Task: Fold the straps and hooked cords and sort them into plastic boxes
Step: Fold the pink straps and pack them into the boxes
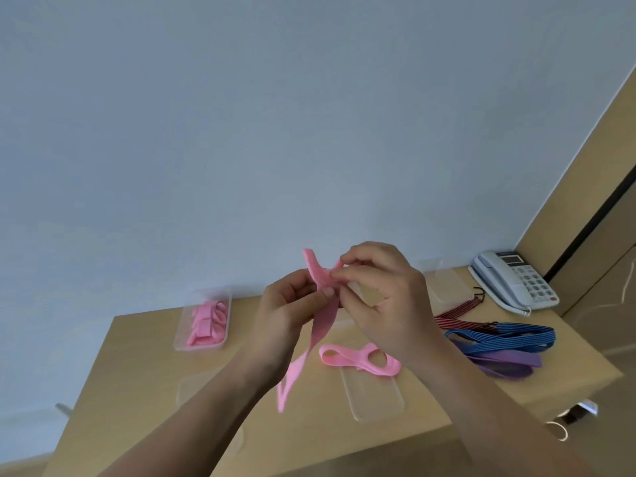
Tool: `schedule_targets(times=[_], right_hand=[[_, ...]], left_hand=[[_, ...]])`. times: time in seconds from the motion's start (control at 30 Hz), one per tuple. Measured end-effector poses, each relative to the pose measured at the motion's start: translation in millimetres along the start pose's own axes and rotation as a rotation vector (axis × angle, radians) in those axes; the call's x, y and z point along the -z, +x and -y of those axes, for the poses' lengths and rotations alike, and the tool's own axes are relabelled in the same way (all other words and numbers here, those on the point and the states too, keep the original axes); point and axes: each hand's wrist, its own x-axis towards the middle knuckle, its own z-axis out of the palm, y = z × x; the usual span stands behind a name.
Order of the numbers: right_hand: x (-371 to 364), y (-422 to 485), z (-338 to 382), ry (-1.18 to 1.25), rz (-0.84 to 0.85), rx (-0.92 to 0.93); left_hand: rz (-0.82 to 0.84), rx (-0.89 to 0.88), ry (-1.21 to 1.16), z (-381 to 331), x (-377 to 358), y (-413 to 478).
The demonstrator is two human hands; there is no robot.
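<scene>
1. Pink strap: flat, ribbed elastic, held up in the air above the worktop, approx. mid-frame. Top end is bent over into a short fold; the rest hangs down as a long loop, lowest part blurred.
2. Left hand: fingers curled, thumb pinching the strap just below the fold.
3. Right hand: thumb + fingertips pinching the folded top end, other fingers curled loosely.
4. 2nd pink strap lies unfolded on the worktop under the hands, one end touching a clear box at the near edge.
5. Back left: plastic box w/ folded pink straps inside.
6. Right side: blue hooked cords over purple straps, red-black hooked cords behind them, all in a loose heap. Another clear box at the back by the wall.
7. Far right corner: grey desk phone, just beside the red-black cords' hooks.
8. Both forearms cross the near edge; the heap crowds the right half. Bare worktop btw. the pink-strap box and the hands, and along the left edge.
</scene>
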Motion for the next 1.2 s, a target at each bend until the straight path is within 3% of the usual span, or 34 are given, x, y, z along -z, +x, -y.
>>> schedule_targets(times=[0.33,0.53,0.83,1.2], right_hand=[[13,-9,36,-0.191,0.120,-0.008],[6,-7,31,-0.195,0.366,-0.062],[0,-2,-3,-0.191,0.358,0.023],[-2,-31,-48,-0.144,0.190,0.096]], left_hand=[[-0.007,-0.050,0.119,-1,1,-32],[-0.107,-0.067,0.213,2,4,-36],[-0.283,0.119,0.332,19,-11,-17],[-0.102,0.261,0.112,27,-34,-1]])
